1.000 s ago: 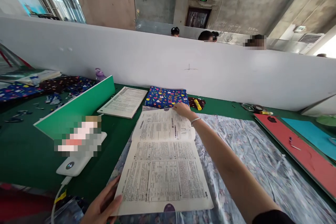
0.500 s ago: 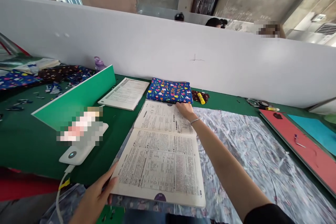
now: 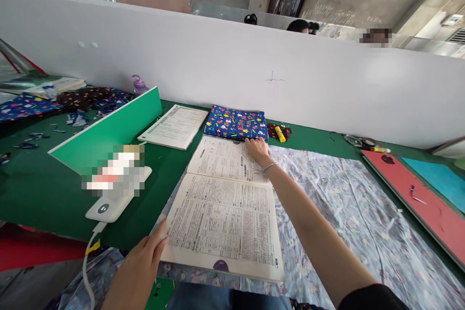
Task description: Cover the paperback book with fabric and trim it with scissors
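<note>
An open booklet (image 3: pixel 225 218) with printed pages lies on a pale flowered cloth (image 3: pixel 327 193), its fold running across. My left hand (image 3: pixel 140 261) grips the booklet's lower left edge, thumb on top and fingers partly under it. At the far right part of the upper page rests my right hand (image 3: pixel 258 151), fingers curled over the booklet's top edge, beside a folded blue patterned cloth (image 3: pixel 236 123). Its fingertips are partly hidden against that cloth.
A green divider (image 3: pixel 116 131) and a white power bank (image 3: pixel 112 206) with a cable are on the left. Behind lie printed sheets (image 3: pixel 176 126) and a yellow glue stick (image 3: pixel 279 134). A red board (image 3: pixel 410 189) is at the right. A white partition (image 3: pixel 218 63) crosses the back.
The view has shifted slightly. My left hand's thumb and fingers have drawn closer together at the booklet's edge; my right hand stays at the top edge.
</note>
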A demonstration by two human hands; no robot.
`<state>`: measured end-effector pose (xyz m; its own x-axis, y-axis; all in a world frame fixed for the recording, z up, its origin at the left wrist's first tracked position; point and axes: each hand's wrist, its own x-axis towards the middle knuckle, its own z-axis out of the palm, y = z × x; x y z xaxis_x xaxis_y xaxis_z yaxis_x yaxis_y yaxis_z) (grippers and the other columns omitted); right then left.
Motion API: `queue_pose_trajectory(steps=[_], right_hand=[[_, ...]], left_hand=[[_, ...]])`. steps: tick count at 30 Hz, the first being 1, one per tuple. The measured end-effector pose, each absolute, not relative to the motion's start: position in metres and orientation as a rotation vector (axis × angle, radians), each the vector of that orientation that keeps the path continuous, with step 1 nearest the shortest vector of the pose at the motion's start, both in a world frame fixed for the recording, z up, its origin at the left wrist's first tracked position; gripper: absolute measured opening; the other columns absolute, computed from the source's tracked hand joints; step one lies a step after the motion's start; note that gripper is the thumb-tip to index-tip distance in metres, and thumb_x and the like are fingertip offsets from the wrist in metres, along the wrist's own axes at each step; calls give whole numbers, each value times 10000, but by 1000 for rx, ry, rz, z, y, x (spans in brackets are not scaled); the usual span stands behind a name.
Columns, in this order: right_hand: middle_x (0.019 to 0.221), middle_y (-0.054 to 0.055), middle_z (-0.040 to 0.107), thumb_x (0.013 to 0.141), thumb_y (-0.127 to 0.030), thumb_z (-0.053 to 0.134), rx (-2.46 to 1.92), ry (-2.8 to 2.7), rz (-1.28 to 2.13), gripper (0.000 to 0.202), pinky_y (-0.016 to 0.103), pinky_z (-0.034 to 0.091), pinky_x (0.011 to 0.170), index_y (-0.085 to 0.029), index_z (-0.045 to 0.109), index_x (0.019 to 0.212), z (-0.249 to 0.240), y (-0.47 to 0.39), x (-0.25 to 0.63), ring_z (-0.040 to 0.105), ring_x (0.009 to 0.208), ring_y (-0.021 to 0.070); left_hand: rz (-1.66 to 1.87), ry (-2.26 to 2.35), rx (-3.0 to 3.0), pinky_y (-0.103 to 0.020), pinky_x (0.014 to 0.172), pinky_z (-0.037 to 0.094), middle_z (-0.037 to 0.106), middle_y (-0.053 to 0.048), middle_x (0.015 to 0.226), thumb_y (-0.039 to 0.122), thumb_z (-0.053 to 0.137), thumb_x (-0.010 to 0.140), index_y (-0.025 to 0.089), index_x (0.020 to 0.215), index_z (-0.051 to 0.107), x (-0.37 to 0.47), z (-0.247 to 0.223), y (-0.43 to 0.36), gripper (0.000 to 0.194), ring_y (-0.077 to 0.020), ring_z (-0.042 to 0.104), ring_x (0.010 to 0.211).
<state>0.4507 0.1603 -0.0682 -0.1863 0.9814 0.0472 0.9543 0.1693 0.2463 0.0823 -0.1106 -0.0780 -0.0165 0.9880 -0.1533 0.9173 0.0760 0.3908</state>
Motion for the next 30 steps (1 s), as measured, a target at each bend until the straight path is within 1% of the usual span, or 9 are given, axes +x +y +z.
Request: queue_pose_trajectory(steps=[4,9,13,16,19,22,25,27,30], right_hand=[[1167,96,605,916,-356,570,1918,2336,347,340,426,507,870,-140,575,1179,-69,161,452,607,1009,209],[1150,84,609,914,-375,569,1946,2397,323,329,434,488,888,-148,585,1151,-68,161,448,600,1008,205],[1081,122,637,971,-205,395,2005,2485,284,267,399,422,908,-125,611,1107,-57,152,454,585,997,215],[1051,176,649,969,-121,220,2153,2489,270,423,375,397,865,-103,621,1100,-43,132,470,583,985,245],[1097,171,650,998,-218,170,2244,2512,206,475,383,410,859,-124,607,1158,-35,97,483,583,1018,258],[1293,128,594,1009,-365,243,2139,2631,45,456,373,406,963,-177,549,1291,-43,63,478,531,1190,235],[1462,96,455,999,-449,264,2055,2648,-122,497,413,340,1073,-221,478,1385,-62,44,464,384,1362,234],[1519,103,367,1000,-467,234,2066,2599,-204,526,452,280,1115,-223,448,1414,-75,43,458,293,1415,243],[1565,103,259,992,-514,207,2090,2529,-295,578,466,197,1150,-221,377,1461,-86,48,457,181,1451,238]], left_hand=[[264,1970,1880,-346,704,573,667,-114,1188,476,306,945,245,1413,456,82,-76,-111,543,-299,647,1059],[262,1892,1854,-353,790,576,635,-95,1261,485,301,929,221,1409,464,79,-75,-105,572,-290,608,1142],[197,1865,1821,-355,859,555,596,-43,1325,515,316,928,291,1392,480,72,-74,-104,540,-273,588,1177],[96,1940,1880,-402,858,543,675,-85,1149,520,315,916,272,1386,492,69,-68,-107,560,-295,636,1063],[73,2068,2085,-491,873,510,668,-139,926,519,273,905,173,1351,540,84,-49,-99,625,-333,638,946],[248,2044,2318,-464,908,495,631,-152,1128,515,264,926,195,1368,519,127,-26,-66,602,-340,562,1125],[353,1787,2499,-446,1066,383,456,-102,1447,407,248,984,214,1419,443,180,-20,-12,514,-291,333,1384],[348,1741,2545,-562,1132,219,419,-113,1481,375,281,991,196,1404,459,204,-30,21,484,-319,260,1421],[260,1696,2578,-589,1145,119,408,-117,1490,421,347,983,219,1423,428,214,-54,52,491,-305,296,1410]])
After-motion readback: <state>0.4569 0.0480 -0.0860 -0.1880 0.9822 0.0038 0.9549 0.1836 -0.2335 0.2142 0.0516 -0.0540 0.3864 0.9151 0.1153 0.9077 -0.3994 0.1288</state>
